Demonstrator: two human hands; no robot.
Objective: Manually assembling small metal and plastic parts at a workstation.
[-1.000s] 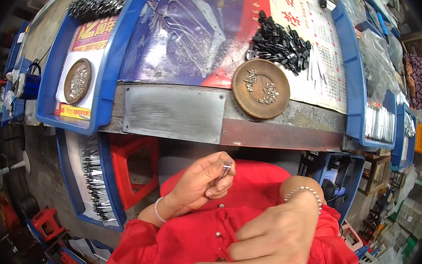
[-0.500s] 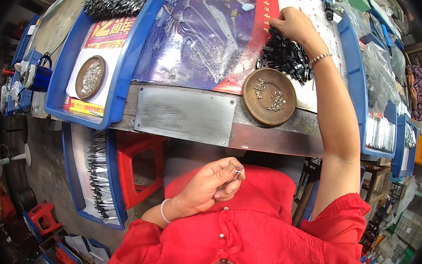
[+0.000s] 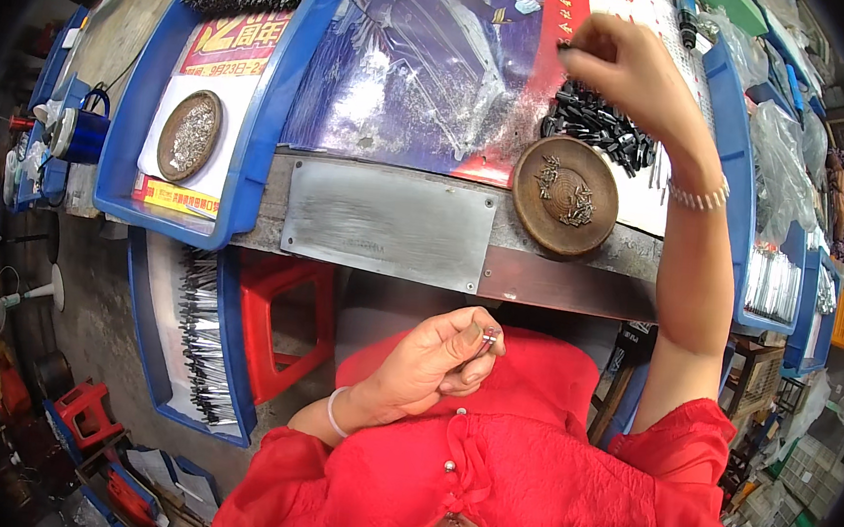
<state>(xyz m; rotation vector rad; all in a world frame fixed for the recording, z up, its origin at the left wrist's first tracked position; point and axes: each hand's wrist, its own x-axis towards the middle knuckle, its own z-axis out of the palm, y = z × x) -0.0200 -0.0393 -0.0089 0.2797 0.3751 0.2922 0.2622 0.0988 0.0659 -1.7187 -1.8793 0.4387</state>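
In front of my chest, my left hand [image 3: 444,354] is closed, pinching a small shiny metal piece [image 3: 489,338] between thumb and forefinger. Over the bench my right hand [image 3: 631,73] is raised, its thumb and forefinger pinched on a small black piece [image 3: 564,46]; its exact kind is too small to tell. Just below that hand lies a heap of small black parts [image 3: 605,127] on the paper-covered bench top. Nearer to me stands a round brown dish [image 3: 524,210] with small metal pins [image 3: 578,205] in it.
A metal plate [image 3: 385,222] is screwed to the bench's front edge. At left, a blue tray [image 3: 235,162] holds a bundle of thin metal rods and a dish of tiny parts [image 3: 190,133]. Another blue tray [image 3: 141,314] sits lower, beside a red stool [image 3: 310,339]. Blue bins [image 3: 736,120] line the right.
My right hand has lifted a little off the black heap with a small black piece in its fingertips. The left hand still holds the metal piece. The whole view has shifted slightly.
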